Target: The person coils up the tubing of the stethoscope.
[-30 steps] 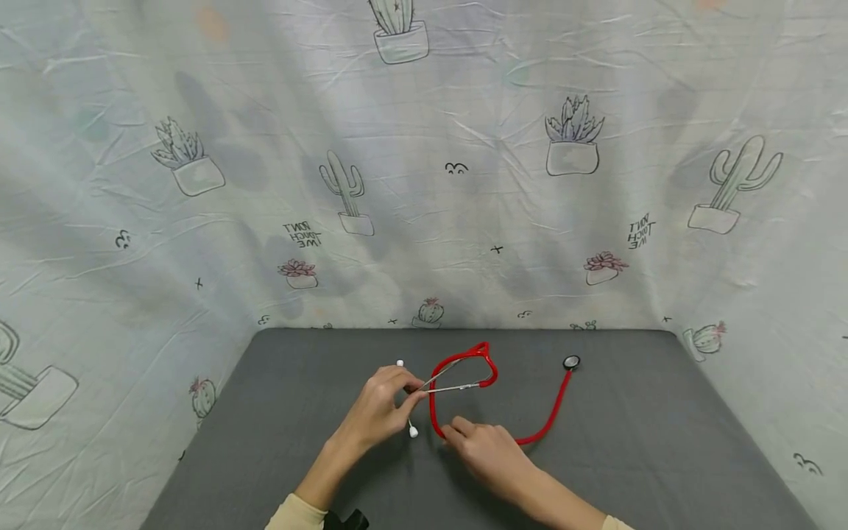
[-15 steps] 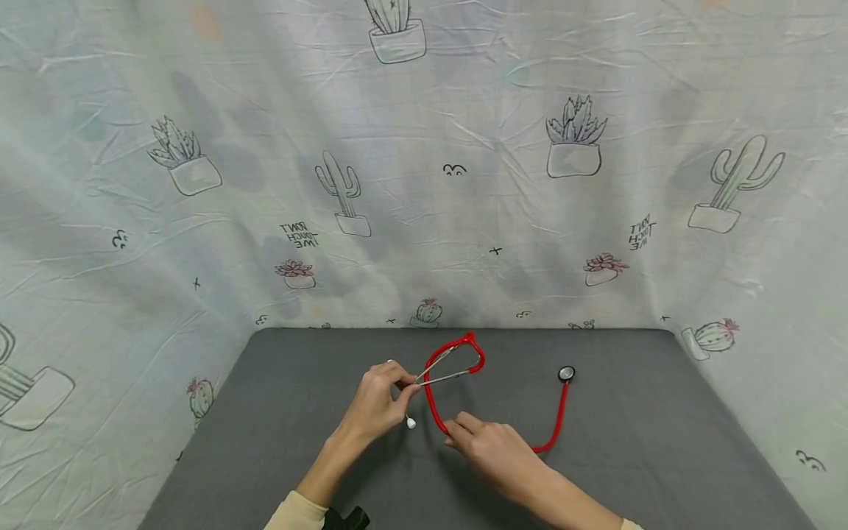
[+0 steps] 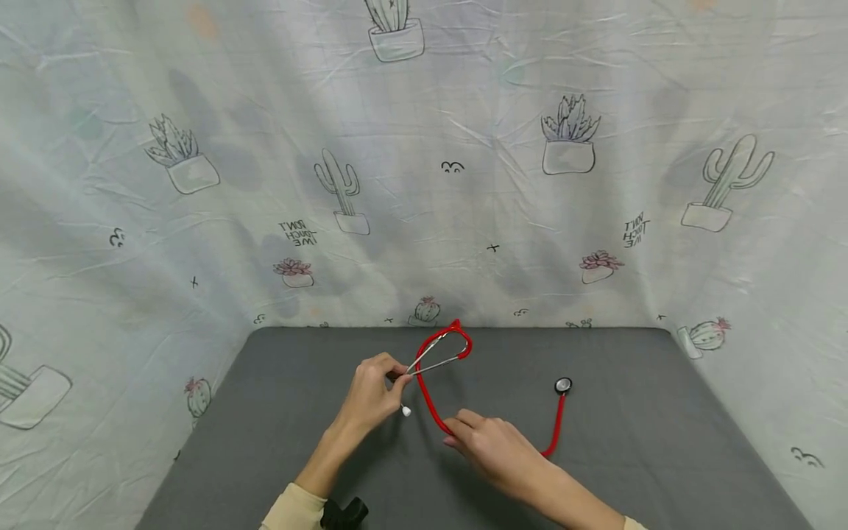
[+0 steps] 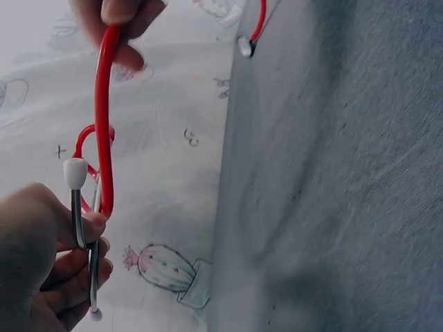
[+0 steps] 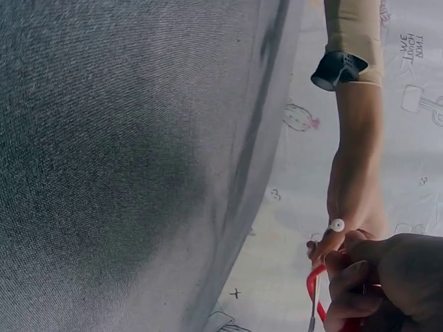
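A red stethoscope (image 3: pixel 430 401) is held between both hands above the grey table. My left hand (image 3: pixel 372 390) pinches its two metal ear tubes (image 3: pixel 435 364) where they come together; in the left wrist view a white ear tip (image 4: pixel 75 173) stands out beside the thumb. The red tubing loops up past the tubes, then runs down to my right hand (image 3: pixel 490 450), whose fingers and thumb grip it. Beyond that hand the tubing leads to the round chest piece (image 3: pixel 563 386) at the right. In the right wrist view the fingers partly hide the tubing.
The grey cloth-covered table (image 3: pixel 636 427) spreads beneath both hands. White curtains (image 3: pixel 424 199) printed with potted cacti stand behind it and along both sides. A black camera mount (image 3: pixel 344 513) sits at the left wrist.
Both ear tubes and the left hand have shifted up and left, the red loop with them. The chest piece has slid slightly left and nearer. The right hand keeps its grip on the tubing.
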A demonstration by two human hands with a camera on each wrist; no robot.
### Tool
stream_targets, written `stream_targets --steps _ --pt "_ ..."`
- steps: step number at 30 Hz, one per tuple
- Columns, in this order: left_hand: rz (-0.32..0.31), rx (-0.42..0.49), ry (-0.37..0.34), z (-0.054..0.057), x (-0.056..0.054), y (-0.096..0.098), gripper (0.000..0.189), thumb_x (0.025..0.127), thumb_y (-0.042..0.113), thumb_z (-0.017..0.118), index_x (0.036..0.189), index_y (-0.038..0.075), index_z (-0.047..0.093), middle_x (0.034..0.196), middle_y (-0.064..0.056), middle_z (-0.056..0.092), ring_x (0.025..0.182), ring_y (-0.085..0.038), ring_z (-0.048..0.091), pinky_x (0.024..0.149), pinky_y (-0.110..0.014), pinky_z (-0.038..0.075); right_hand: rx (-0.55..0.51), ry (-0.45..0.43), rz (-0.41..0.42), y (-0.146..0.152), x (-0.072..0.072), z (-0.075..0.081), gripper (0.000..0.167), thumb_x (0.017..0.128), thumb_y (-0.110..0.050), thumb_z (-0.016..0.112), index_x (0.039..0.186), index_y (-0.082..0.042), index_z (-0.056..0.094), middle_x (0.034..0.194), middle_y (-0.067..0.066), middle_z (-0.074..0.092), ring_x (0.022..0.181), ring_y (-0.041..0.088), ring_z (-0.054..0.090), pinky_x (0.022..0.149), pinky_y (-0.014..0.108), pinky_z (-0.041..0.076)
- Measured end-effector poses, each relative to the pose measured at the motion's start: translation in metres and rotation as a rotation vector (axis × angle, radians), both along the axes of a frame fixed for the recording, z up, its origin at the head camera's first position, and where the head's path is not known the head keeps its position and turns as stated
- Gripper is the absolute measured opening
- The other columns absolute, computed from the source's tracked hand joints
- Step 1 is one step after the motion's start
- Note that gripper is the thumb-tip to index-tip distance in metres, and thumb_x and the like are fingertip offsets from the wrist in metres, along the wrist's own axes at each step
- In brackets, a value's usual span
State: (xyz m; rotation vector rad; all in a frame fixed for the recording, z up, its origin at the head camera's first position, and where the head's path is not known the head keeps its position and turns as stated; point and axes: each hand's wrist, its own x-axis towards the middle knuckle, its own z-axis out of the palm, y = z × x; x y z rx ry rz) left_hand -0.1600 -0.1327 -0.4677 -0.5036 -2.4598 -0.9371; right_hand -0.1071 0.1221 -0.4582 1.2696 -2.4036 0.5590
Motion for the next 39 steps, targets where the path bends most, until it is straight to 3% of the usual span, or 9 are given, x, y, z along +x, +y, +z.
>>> stream_targets --steps 7,11,15,22,26,30,35,39 --pt "0.036 0.009 -0.053 0.003 -0.008 -0.015 0.013 0.087 -0.004 0.086 0.085 0.005 0.078 0.084 -0.004 0.072 0.075 -0.018 0.071 0.069 -0.030 0.061 0.004 -0.062 0.006 0.004 0.002 0.007 0.011 0.097 -0.016 0.082 0.106 -0.013 0.078 0.082 -0.009 0.059 0.061 -0.009 0.043 0.054 0.004 0.038" --pt "0.076 -0.032 -0.070 0.003 -0.012 -0.023 0.012 0.087 -0.004 0.086 0.084 0.006 0.079 0.083 -0.004 0.072 0.075 -0.017 0.070 0.067 -0.027 0.059 -0.003 -0.032 0.035 0.007 0.007 0.011 0.013 0.097 -0.019 0.083 0.107 -0.013 0.079 0.083 -0.010 0.060 0.061 -0.010 0.040 0.054 0.002 0.036" --pt "0.077 -0.088 -0.055 0.004 -0.012 -0.026 0.013 0.085 -0.005 0.087 0.083 0.005 0.080 0.082 -0.004 0.071 0.075 -0.017 0.072 0.068 -0.027 0.062 0.005 0.040 0.047 0.011 0.011 0.018 0.015 0.094 -0.020 0.086 0.107 -0.014 0.079 0.084 -0.011 0.061 0.060 -0.011 0.039 0.053 0.001 0.034" --pt "0.017 -0.105 -0.089 0.006 -0.013 -0.026 0.011 0.084 -0.006 0.087 0.084 0.003 0.081 0.082 -0.003 0.071 0.076 -0.017 0.073 0.070 -0.024 0.062 0.042 0.181 0.031 0.017 0.009 0.038 0.022 0.088 -0.018 0.092 0.104 -0.020 0.077 0.081 -0.014 0.057 0.060 -0.009 0.041 0.050 0.003 0.028" --pt "-0.012 -0.117 -0.098 0.006 -0.012 -0.025 0.010 0.084 -0.005 0.088 0.085 0.004 0.083 0.082 -0.002 0.071 0.077 -0.017 0.074 0.071 -0.030 0.064 0.059 0.260 0.035 0.021 0.003 0.050 0.027 0.082 -0.018 0.096 0.100 -0.022 0.076 0.078 -0.014 0.054 0.060 -0.006 0.039 0.050 0.004 0.025" --pt "-0.078 -0.155 -0.091 0.003 -0.011 -0.024 0.009 0.085 -0.004 0.088 0.088 0.004 0.084 0.084 -0.002 0.071 0.079 -0.017 0.075 0.073 -0.033 0.065 0.090 0.340 0.065 0.025 -0.005 0.060 0.031 0.079 -0.018 0.097 0.103 -0.020 0.077 0.082 -0.013 0.058 0.062 -0.002 0.044 0.050 0.006 0.030" --pt "-0.167 -0.255 -0.057 0.000 -0.009 -0.022 0.008 0.087 0.002 0.089 0.090 0.006 0.085 0.084 0.001 0.071 0.081 -0.013 0.071 0.087 -0.039 0.062 0.149 0.461 0.117 0.030 -0.020 0.075 0.033 0.080 -0.019 0.096 0.108 -0.019 0.079 0.091 -0.012 0.066 0.067 0.001 0.053 0.053 0.008 0.038" --pt "-0.227 -0.286 -0.024 0.000 -0.005 -0.020 0.007 0.088 0.004 0.089 0.091 0.008 0.085 0.084 0.002 0.071 0.081 -0.012 0.070 0.094 -0.045 0.059 0.186 0.517 0.132 0.035 -0.033 0.086 0.035 0.079 -0.017 0.096 0.110 -0.019 0.080 0.096 -0.011 0.069 0.071 0.003 0.055 0.055 0.011 0.043"
